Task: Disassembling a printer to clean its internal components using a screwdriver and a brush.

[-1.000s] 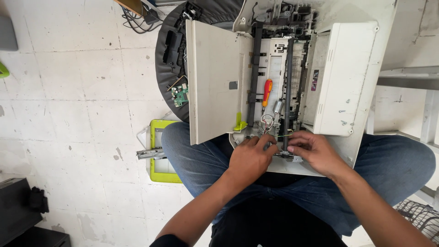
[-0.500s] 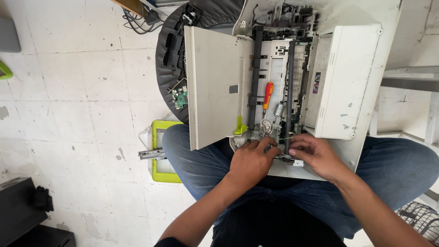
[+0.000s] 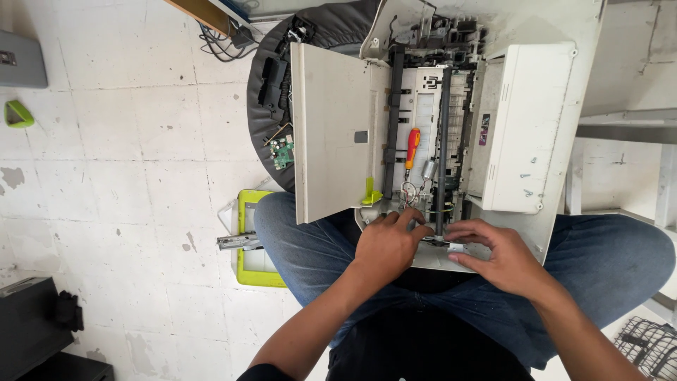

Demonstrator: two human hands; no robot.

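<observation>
An opened white printer (image 3: 536, 127) rests across my lap, its inner frame and a black roller shaft (image 3: 444, 148) exposed. A red and orange screwdriver (image 3: 412, 147) lies inside it. My left hand (image 3: 386, 245) presses its fingers on the near end of the mechanism, by some thin wires. My right hand (image 3: 493, 255) touches the near end of the black shaft with its fingertips. Whether either hand pinches a small part is hidden by the fingers. The printer's white side panel (image 3: 328, 134) hangs open to the left.
A round dark stool (image 3: 271, 92) with black parts and a green circuit board (image 3: 283, 152) stands behind the printer. A yellow-green tray (image 3: 247, 243) lies on the tiled floor by my left knee. Cables (image 3: 218, 39) run at the top, a black box (image 3: 32, 328) sits at lower left.
The view has shifted slightly. Both hands stay at the printer's near edge, with my right hand's fingers moved a little closer to the shaft's end.
</observation>
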